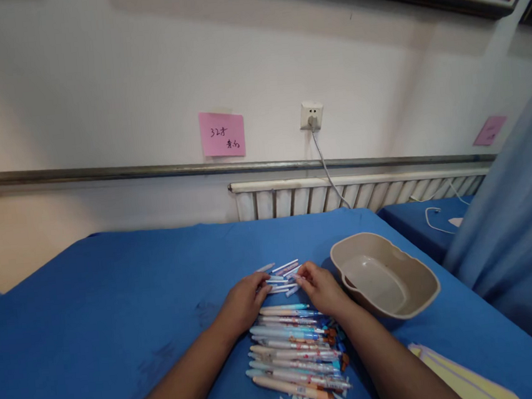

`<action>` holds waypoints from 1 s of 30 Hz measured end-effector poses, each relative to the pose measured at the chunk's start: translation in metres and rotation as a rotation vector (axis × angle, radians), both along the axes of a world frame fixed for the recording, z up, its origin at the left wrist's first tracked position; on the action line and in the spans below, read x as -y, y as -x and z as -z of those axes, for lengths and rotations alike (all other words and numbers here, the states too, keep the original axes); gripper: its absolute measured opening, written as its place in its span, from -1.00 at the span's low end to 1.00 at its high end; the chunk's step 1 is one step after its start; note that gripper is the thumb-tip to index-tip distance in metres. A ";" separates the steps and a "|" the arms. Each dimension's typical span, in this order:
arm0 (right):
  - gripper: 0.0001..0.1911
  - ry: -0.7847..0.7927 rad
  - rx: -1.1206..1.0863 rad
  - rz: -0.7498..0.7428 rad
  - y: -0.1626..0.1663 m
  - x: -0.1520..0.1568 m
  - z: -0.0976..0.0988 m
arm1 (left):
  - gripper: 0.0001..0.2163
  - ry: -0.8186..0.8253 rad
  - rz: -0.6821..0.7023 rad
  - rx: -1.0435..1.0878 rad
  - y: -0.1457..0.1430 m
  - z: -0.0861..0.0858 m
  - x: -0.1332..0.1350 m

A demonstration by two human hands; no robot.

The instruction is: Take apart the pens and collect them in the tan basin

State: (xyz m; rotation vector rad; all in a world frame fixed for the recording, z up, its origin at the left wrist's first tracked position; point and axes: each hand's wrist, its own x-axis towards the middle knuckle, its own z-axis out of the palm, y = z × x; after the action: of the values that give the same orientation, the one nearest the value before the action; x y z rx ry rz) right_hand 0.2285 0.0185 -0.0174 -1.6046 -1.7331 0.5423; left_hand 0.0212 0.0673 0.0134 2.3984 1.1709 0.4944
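Where open blue cloth runs to the table's (92,304) left and far edges, the left hand (242,302) and right hand (320,287) curl narrow onto thin white sticks (280,272) mid-table; whether either grips one cannot be told. Toward the near edge lie pens (293,354), with a beige basin (417,301) just right. The pink note (222,134) reads "32".

Bench (93,316): blue cover. Pens (294,353): pastel blue, pink, cream, patterned. Basin (414,273), right of centre: beige. Wall note (222,134): pink.
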 end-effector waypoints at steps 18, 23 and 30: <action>-0.93 0.037 0.085 -0.095 0.017 0.001 0.003 | -0.83 0.084 0.171 -0.189 0.007 -0.018 -0.003; -0.90 0.044 0.111 -0.059 0.021 0.001 0.003 | -0.85 0.018 0.182 -0.213 0.007 -0.015 -0.001; -0.88 0.048 0.188 -0.028 0.022 -0.001 0.000 | -0.82 -0.173 0.196 -0.349 0.006 -0.015 0.003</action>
State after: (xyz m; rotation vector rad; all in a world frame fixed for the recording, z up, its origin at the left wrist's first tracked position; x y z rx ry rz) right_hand 0.2066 0.0198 -0.0176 -1.7138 -1.8952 0.4612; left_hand 0.0147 0.0645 0.0284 2.7954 1.0458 0.1188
